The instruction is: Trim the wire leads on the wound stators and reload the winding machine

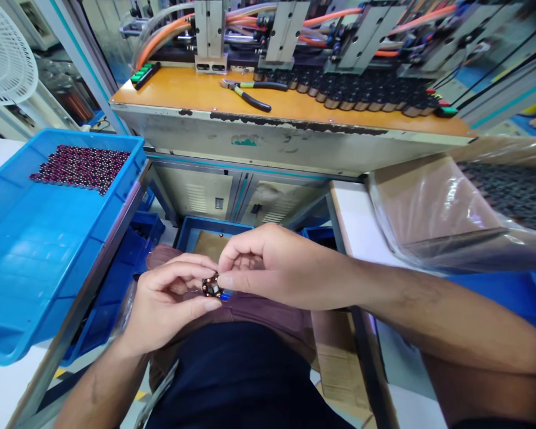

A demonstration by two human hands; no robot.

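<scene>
Small black ring-shaped core with copper windings: between both hands, clamped in left hand's grip, seemingly steadied for right hand at its rim; right grip's closure unclear | open face and hole axis point roughly headward, no evident long axis | blue plastic tray left of grip, likely for easy reach

No lettering or numbers legible, worn green sticker on pale front panel (any print too small to tell), below orange tabletop.
</scene>
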